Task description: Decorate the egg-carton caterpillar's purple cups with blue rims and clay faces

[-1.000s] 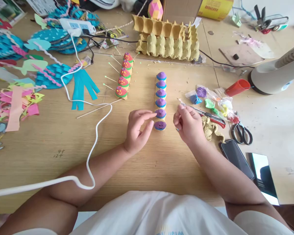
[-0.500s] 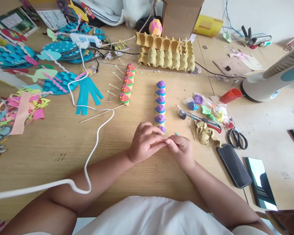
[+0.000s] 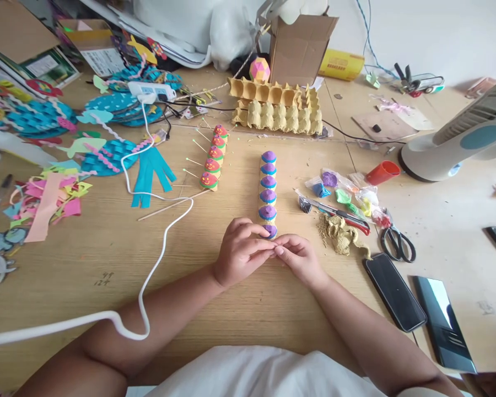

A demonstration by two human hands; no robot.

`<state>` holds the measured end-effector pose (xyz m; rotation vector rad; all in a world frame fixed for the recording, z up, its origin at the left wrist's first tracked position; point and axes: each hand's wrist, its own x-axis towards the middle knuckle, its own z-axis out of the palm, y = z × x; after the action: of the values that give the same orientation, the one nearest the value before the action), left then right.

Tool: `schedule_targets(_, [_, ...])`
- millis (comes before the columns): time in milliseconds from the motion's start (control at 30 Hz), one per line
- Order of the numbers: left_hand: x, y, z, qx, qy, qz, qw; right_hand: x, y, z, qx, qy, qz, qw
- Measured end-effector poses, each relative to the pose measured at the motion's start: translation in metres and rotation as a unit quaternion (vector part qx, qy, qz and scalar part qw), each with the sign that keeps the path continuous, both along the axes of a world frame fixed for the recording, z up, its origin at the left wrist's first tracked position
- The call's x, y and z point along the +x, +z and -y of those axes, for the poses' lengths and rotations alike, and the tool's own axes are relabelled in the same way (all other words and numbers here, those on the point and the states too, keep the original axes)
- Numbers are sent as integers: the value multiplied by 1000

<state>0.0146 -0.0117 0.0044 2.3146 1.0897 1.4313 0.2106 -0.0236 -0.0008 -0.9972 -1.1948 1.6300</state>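
Observation:
A caterpillar made of purple and blue egg-carton cups (image 3: 268, 190) lies in a row at the middle of the wooden table (image 3: 86, 259). My left hand (image 3: 238, 253) and my right hand (image 3: 298, 256) meet fingertip to fingertip just in front of its nearest cup, both pinched closed. What they pinch is too small to make out. The nearest cup is partly hidden behind my fingers. A second caterpillar in red, green and yellow (image 3: 214, 157), stuck with several pins, lies to the left.
A white cable (image 3: 157, 259) loops across the left of the table. Bags of coloured clay (image 3: 347, 193), a craft knife (image 3: 334, 210), scissors (image 3: 397, 242), two phones (image 3: 394, 291) and a fan (image 3: 458, 138) sit right. Egg cartons (image 3: 279, 105), a cardboard box and paper crafts (image 3: 103, 154) lie behind and left.
My hands came together from either side of the caterpillar's front cup and now pinch at one spot before it. The camera has tilted up, showing more of the far table.

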Motion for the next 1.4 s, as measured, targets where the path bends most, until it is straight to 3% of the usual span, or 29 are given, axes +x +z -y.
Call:
schedule_targets(200, [2,2,0,6,-7,10,1000,2,-5,-1,-39,5,-13,999])
schedule_targets(433, [0,7,1,-7,-9,9,1000,4,-1,4,11,-28,-2,1000])
schedule_targets(600, [0,6,2,-13,-8,3,1000,5,0,7,77,18,53,995])
schedule_targets(800, [1,7,4,-15,-21,21,999,1,2,5,12,6,4,1000])
schedule_targets(1167, [3,6,3,-12,-30,12,999,3,0,7,3,7,12,1000])
schedule_targets(1400, [3,2,3,-7,-58,12,998,5,-1,7,69,-10,55,996])
